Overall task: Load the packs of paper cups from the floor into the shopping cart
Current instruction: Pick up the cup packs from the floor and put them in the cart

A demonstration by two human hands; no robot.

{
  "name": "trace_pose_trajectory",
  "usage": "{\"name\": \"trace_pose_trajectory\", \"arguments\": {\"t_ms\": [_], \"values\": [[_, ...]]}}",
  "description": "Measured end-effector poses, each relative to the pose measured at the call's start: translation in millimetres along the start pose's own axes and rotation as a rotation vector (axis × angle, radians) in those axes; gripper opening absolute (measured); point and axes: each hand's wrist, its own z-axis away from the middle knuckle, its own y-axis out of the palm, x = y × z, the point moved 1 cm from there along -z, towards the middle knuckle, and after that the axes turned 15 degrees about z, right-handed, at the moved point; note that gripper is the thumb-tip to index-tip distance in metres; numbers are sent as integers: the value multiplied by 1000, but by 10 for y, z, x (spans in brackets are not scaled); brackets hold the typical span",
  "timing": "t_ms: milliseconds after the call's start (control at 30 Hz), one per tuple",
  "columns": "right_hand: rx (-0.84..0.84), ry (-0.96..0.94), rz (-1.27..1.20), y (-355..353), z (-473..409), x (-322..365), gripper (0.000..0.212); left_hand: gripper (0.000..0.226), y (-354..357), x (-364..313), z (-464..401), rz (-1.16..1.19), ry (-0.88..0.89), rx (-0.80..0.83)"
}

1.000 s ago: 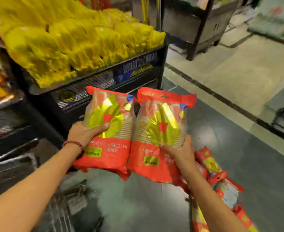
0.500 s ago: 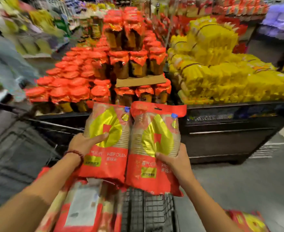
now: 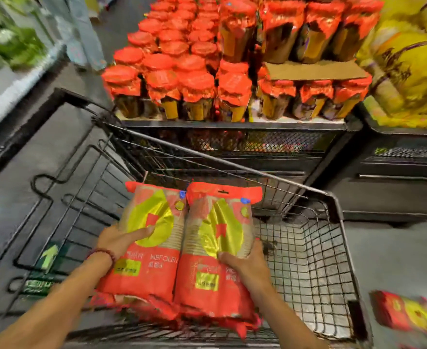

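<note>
**Ana:** Head view first, biggest thing down. How full is the shopping cart (image 3: pixel 338 248)?

**Ben:** Partly. Its wire basket fills the lower middle of the picture. The right half of the floor of the basket is bare mesh. On the near left side, red packaging shows under the two packs in hand, so I judge some packs are already loaded, though I cannot count them.

**Ana:** And those two packs?

**Ben:** Left pack of paper cups (image 3: pixel 152 238) and right pack of paper cups (image 3: pixel 220 248) sit side by side, touching, inside the basket walls. The left hand (image 3: pixel 121 239) is clamped on the left one, thumb across its gold patch. The right hand (image 3: pixel 245 260) is clamped on the right one from its outer edge. Whether they rest on the pile or hang just above it, I cannot tell.

**Ana:** What is left?

**Ben:** At least one pack on the floor (image 3: pixel 406 316), blurred, just beside the cart's right wall. More may lie out of frame.

**Ana:** Anything in the way?

**Ben:** Nothing inside the basket. A display stand of red-capped jars (image 3: pixel 197 84) stands right against the cart's far end, with yellow bags (image 3: pixel 408 71) to its right, so the space ahead is tight.
</note>
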Motion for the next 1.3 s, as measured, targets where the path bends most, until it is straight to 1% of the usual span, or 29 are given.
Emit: {"name": "trace_pose_trajectory", "arguments": {"t_ms": [133,200,267,367,467,500,533,567,633,667,700,733,767,800,833,867,933,1000,1033,1133,1200,1233,1300], "values": [[9,33,40,234,112,-46,51,48,-193,182,-19,13,-109,-2],[-6,54,83,303,126,-82,50,57,-268,215,-44,9,-144,13],[13,61,122,355,151,-68,51,67,-353,243,-94,-2,-168,27],[21,66,186,403,179,-20,51,70,-438,288,-98,-6,-167,19],[24,105,297,453,198,68,65,62,-433,327,-33,-32,-145,28],[29,110,337,475,192,67,73,57,-428,329,-12,-50,-151,21],[45,112,405,495,174,63,81,57,-443,335,-8,-71,-149,21],[65,100,521,484,189,93,87,65,-473,359,-34,-100,-143,15],[92,101,720,412,264,214,93,100,-520,443,-153,-180,-109,18],[99,100,763,370,265,253,96,106,-523,434,-189,-260,-72,16],[102,94,796,328,265,296,98,100,-491,346,-154,-368,-18,1],[89,69,836,293,267,345,101,90,-427,188,-77,-495,77,-25],[52,31,873,237,264,384,105,82,-334,17,-9,-605,187,-59],[-18,-13,892,149,262,427,107,79,-203,-157,40,-671,286,-80],[-96,-41,886,31,258,459,104,82,-49,-345,85,-712,372,-84],[-186,-81,883,-122,253,475,97,86,129,-524,105,-739,468,-69],[-386,-155,916,-521,265,481,81,91,584,-878,177,-798,671,14],[-606,-199,967,-1001,296,424,74,90,1156,-1216,330,-876,892,117],[-698,-192,977,-1258,314,356,73,90,1468,-1391,461,-924,1003,159],[-816,-64,983,-2045,457,41,74,92,2461,-1758,935,-1056,1249,297],[-912,20,977,-2588,637,-235,74,92,3121,-1868,1296,-1094,1394,403],[-950,62,964,-2846,737,-390,74,93,3440,-1895,1485,-1102,1457,451],[-952,164,934,-3331,932,-733,75,92,4080,-1898,1863,-1112,1557,540]]}}
